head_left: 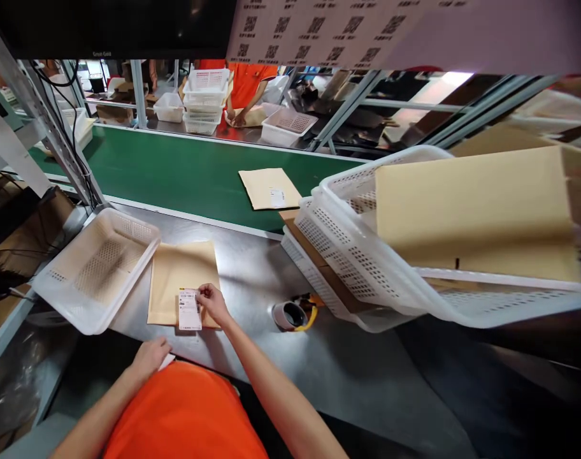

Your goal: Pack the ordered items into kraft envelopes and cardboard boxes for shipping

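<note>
With our right hand we pinch the edge of a printed label over a tan envelope on the metal table. Our left hand is beside a white slip, its grip unclear to us. Left of the envelope we have a white basket.

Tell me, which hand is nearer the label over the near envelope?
Right. The right hand pinches the right edge of the label, over the envelope; the left hand is apart from it, to its lower left, by the edge of the table.
</note>
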A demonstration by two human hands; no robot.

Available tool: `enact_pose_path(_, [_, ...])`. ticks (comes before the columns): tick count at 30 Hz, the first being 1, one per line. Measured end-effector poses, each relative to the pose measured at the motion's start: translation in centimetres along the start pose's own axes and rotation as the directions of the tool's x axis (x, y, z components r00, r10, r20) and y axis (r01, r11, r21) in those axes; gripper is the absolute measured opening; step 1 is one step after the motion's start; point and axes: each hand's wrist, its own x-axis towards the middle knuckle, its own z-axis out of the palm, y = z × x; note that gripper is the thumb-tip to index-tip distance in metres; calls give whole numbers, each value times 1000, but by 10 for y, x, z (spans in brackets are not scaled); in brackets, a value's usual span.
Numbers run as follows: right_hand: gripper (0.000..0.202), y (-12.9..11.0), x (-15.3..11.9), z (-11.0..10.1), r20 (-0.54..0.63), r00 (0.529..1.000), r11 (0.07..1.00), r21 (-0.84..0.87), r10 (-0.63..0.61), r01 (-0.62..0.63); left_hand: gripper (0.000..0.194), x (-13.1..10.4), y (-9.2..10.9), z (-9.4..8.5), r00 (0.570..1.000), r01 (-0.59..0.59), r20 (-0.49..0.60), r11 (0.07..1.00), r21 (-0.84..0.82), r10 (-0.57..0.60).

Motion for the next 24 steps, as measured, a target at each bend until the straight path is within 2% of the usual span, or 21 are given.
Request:
enact_pose_path(4, [31, 7, 12, 1, -3, 1000, 1000, -18, 7, -7, 37, 11, 7, -3, 997, -61, 56, 995, 82, 56])
enact_pose_path(7, [27, 13, 15, 2, -9, 1000, 998, -62, -10, 10, 49, 26, 11, -2, 981, -163, 126, 975, 150, 144])
enact_pose_path(10, [23, 17, 15, 1, -10, 999, 992, -124, -36, 35, 62, 45, 10, 10, 958, -258, 188, 940, 224, 218])
enact_pose_path(14, [19, 21, 11, -3, 5, 996, 969, -234, -85, 84, 70, 65, 1, 32, 964, -238, 180, 934, 267, 194])
enact_pose_path(16, [26, 25, 5, -4, 27, 993, 952, -282, -118, 121, 72, 70, -4, 38, 964, -246, 175, 925, 288, 202])
enact_pose_path(19, [51, 33, -9, -2, 13, 977, 903, -380, -214, 203, 74, 73, -6, 40, 954, -279, 210, 884, 375, 212])
enact_pose_path(21, [57, 40, -20, 4, 54, 938, 795, -514, -343, 321, 68, 74, -4, 37, 944, -309, 243, 849, 429, 222])
enact_pose_path(22, [56, 43, -25, 8, 144, 898, 696, -586, -415, 416, 62, 75, -3, 36, 939, -326, 259, 834, 446, 228])
enact_pose_path(23, [56, 46, -29, 13, 290, 835, 565, -629, -467, 534, 55, 76, -2, 34, 932, -343, 273, 822, 455, 238])
enact_pose_path(24, [55, 48, -32, 17, 455, 748, 422, -627, -484, 655, 49, 77, -1, 33, 927, -360, 277, 813, 458, 254])
